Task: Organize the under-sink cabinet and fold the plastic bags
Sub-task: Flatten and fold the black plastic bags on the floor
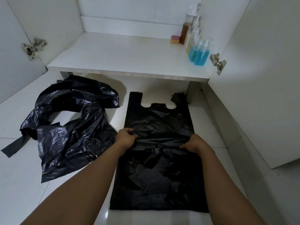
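Both hands pinching the flat black bag on the floor, left hand & right hand gripping a ridge mid-bag.

Both forearms run off the bottom edge, so nothing of the person above them shows. The left hand and right hand have their fingertips buried in a raised fold of the flat black bag, and how much plastic each pinches cannot be told. At the right rear corner of the cabinet shelf, the pump bottles overlap; their count and labels are unreadable. The crumpled bags near the shelf's left front corner are too tangled to count.
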Action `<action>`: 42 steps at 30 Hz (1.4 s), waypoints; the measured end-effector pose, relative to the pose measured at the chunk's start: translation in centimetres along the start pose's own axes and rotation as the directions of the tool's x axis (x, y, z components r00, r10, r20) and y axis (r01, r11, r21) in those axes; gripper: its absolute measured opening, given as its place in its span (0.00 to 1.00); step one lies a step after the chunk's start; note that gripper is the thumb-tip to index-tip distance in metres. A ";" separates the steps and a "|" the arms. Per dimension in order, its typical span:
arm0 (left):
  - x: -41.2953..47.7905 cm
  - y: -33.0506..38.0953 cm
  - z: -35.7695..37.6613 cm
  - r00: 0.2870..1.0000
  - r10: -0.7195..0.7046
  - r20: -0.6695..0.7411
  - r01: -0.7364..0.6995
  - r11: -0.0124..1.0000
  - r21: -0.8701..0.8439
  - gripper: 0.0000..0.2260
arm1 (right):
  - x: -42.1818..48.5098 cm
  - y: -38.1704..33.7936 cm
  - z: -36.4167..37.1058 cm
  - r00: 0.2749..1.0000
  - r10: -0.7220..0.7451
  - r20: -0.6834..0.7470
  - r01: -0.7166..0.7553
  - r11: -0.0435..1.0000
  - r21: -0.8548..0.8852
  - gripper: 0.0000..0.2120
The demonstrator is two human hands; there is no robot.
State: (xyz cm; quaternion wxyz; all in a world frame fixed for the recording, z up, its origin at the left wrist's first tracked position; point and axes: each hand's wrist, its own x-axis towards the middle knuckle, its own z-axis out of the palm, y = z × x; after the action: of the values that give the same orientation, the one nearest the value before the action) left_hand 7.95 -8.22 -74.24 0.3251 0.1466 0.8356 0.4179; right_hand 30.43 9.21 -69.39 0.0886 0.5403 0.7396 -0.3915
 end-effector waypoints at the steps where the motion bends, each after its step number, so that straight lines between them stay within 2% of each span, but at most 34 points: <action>1: -0.1 0.0 0.1 1.000 -0.002 0.029 0.002 1.000 0.002 0.24 | 0.1 0.1 0.0 1.000 0.016 -0.012 -0.016 1.000 -0.003 0.38; 3: -0.4 -0.1 0.1 0.996 0.002 0.088 -0.005 0.999 0.032 0.33 | -0.1 0.2 -0.3 1.000 0.025 -0.019 -0.025 0.999 0.021 0.40; 5: -0.5 -0.3 0.0 0.992 0.012 0.129 -0.025 0.994 0.105 0.35 | -0.2 0.3 -0.9 1.000 0.018 0.008 -0.018 0.996 0.088 0.40; 8: -0.8 -0.4 -0.1 0.988 0.040 0.152 -0.068 0.979 0.190 0.40 | 0.0 0.6 -1.4 1.000 0.013 0.020 -0.017 0.984 0.179 0.28; 10: -1.1 -0.5 0.0 0.987 0.058 0.151 -0.086 0.980 0.182 0.43 | 0.1 1.1 -1.5 0.999 0.033 -0.013 -0.029 0.967 0.252 0.17; 11: -1.5 -0.6 0.0 0.983 0.059 0.173 -0.085 0.986 0.147 0.42 | 0.2 1.4 -1.4 0.999 0.050 -0.006 -0.046 0.952 0.303 0.15; 13: -1.8 -0.4 -0.1 0.962 0.005 0.272 -0.027 0.997 0.077 0.40 | 0.1 2.0 -1.7 0.995 0.066 0.071 -0.088 0.915 0.395 0.21; 15: -1.7 -0.2 -0.3 0.941 -0.036 0.335 0.000 0.994 0.108 0.49 | 0.0 2.4 -2.4 0.986 0.054 0.159 -0.113 0.913 0.393 0.28; 18: -1.3 -0.2 -0.2 0.959 -0.055 0.278 -0.022 0.964 0.266 0.66 | 0.3 2.9 -2.8 0.986 0.053 0.157 -0.086 0.974 0.211 0.39; 20: -1.4 -0.4 0.0 0.966 -0.046 0.253 -0.059 0.917 0.393 0.70 | 0.3 2.7 -2.3 0.997 0.041 0.069 -0.044 0.998 0.046 0.44; 23: -2.7 -0.5 0.2 0.977 0.020 0.212 -0.138 0.816 0.561 0.63 | 0.0 2.5 -1.1 0.999 0.038 -0.005 -0.038 0.999 -0.010 0.47; 26: -3.3 -1.2 0.4 0.979 0.116 0.165 -0.194 0.760 0.620 0.54 | 0.2 3.2 -0.2 0.998 0.051 -0.033 -0.051 0.999 -0.001 0.50; 30: -3.2 -2.3 0.3 0.974 0.164 0.155 -0.226 0.743 0.630 0.51 | 0.2 3.7 0.4 0.995 0.096 0.008 -0.096 0.995 -0.042 0.55; 33: -3.5 -2.5 0.1 0.976 0.175 0.127 -0.213 0.681 0.701 0.50 | 0.3 3.9 0.7 0.993 0.116 0.007 -0.115 0.991 -0.065 0.59; 35: -3.6 -2.6 0.1 0.981 0.159 0.113 -0.191 0.673 0.715 0.49 | 0.4 4.1 1.1 0.991 0.130 -0.031 -0.132 0.988 -0.080 0.56; 38: -3.7 -3.0 -0.2 0.988 0.090 0.124 -0.151 0.709 0.689 0.51 | 0.4 4.7 2.2 0.977 0.159 -0.139 -0.174 0.980 -0.099 0.48; 42: -3.6 -3.4 -0.6 0.984 0.128 0.127 -0.180 0.738 0.650 0.50 | 0.5 5.3 3.1 0.967 0.146 -0.208 -0.157 0.987 -0.037 0.42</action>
State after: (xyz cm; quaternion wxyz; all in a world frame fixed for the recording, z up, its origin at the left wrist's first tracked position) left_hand 10.35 -12.51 -75.13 0.2474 0.3354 0.9015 0.1165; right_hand 33.95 8.04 -74.34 0.0559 0.6301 0.7114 -0.3061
